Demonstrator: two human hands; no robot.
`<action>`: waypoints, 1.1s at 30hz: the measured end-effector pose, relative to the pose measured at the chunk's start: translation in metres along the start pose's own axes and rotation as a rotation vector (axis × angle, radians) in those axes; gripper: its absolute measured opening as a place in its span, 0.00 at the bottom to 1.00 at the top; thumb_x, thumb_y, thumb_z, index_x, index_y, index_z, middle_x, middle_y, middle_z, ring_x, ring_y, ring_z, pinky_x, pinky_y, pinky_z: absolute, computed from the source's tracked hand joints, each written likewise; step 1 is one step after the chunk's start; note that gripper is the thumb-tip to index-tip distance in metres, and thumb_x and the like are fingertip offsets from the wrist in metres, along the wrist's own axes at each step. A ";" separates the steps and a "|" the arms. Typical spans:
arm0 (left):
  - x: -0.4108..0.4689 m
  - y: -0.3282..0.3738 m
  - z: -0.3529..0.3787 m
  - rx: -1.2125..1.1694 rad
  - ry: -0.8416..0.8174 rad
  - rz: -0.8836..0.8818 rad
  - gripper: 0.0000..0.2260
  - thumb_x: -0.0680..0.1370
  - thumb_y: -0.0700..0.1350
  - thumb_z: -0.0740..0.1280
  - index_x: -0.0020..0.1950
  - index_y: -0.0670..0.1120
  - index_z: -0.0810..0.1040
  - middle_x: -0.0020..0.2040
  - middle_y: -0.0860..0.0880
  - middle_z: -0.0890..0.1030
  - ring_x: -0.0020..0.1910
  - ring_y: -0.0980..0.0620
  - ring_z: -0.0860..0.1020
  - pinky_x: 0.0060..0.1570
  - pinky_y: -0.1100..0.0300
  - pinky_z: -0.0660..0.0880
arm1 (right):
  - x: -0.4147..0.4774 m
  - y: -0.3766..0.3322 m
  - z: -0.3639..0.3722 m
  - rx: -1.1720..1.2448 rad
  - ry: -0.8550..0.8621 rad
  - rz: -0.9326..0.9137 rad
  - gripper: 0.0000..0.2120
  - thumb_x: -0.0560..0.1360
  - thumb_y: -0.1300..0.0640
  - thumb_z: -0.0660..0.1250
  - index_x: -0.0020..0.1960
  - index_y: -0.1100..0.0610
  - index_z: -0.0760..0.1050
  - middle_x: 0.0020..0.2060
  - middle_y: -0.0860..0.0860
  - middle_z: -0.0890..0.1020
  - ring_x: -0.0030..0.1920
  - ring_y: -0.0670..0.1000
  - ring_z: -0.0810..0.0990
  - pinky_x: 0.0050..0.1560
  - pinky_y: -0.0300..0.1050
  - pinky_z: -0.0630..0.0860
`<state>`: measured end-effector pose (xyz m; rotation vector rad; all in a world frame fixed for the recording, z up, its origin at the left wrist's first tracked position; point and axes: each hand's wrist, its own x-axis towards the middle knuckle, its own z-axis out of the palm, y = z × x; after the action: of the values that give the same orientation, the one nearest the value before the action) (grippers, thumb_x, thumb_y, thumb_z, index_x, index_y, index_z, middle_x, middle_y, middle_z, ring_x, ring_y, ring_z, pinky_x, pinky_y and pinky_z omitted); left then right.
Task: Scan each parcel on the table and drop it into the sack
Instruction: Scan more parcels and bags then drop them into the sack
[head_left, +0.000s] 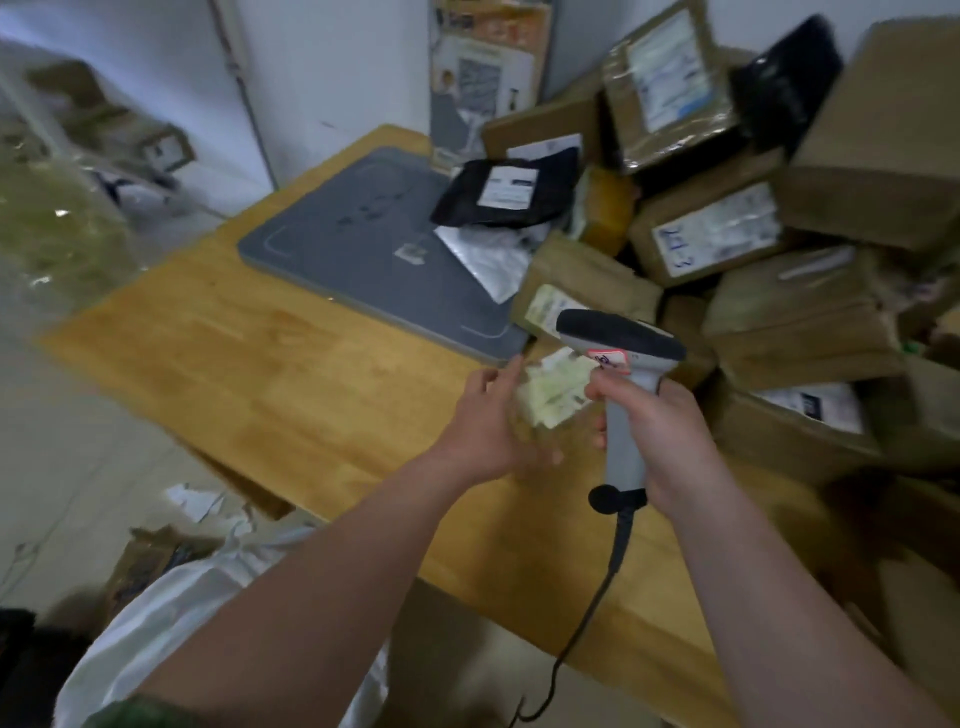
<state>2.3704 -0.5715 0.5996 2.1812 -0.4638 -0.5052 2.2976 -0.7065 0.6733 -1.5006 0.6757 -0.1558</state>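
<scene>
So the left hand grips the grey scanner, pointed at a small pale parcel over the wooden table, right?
Not quite. The head view shows the right hand gripping the grey scanner. The left hand holds the small pale parcel it points at, over the wooden table.

A single head-worn wide-angle camera looks forward and down, close above the wooden table (249, 353).

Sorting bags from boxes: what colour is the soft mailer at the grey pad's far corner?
The mailer is black with a white label, in the head view.
</scene>
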 end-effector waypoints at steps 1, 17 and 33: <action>0.003 0.004 0.009 0.034 0.020 -0.003 0.52 0.64 0.54 0.80 0.79 0.54 0.49 0.71 0.47 0.58 0.71 0.45 0.62 0.70 0.50 0.65 | -0.001 -0.001 -0.009 0.018 0.020 0.004 0.07 0.74 0.60 0.71 0.51 0.59 0.78 0.38 0.52 0.79 0.29 0.47 0.75 0.29 0.41 0.73; -0.030 -0.001 -0.013 -1.119 0.188 -0.400 0.23 0.75 0.41 0.70 0.68 0.38 0.69 0.61 0.40 0.75 0.57 0.42 0.78 0.50 0.53 0.81 | -0.017 -0.006 -0.060 0.206 0.039 -0.026 0.04 0.75 0.58 0.70 0.49 0.53 0.77 0.45 0.54 0.81 0.38 0.49 0.78 0.34 0.41 0.74; -0.072 -0.019 -0.013 0.642 0.615 0.458 0.42 0.59 0.37 0.81 0.69 0.44 0.65 0.66 0.45 0.65 0.69 0.42 0.62 0.61 0.46 0.72 | -0.032 -0.017 -0.065 0.057 -0.111 -0.085 0.05 0.74 0.56 0.71 0.49 0.56 0.79 0.43 0.54 0.83 0.35 0.49 0.75 0.33 0.43 0.74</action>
<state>2.3188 -0.5169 0.6060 2.5449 -0.8191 0.6380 2.2445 -0.7485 0.7046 -1.4728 0.5144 -0.1542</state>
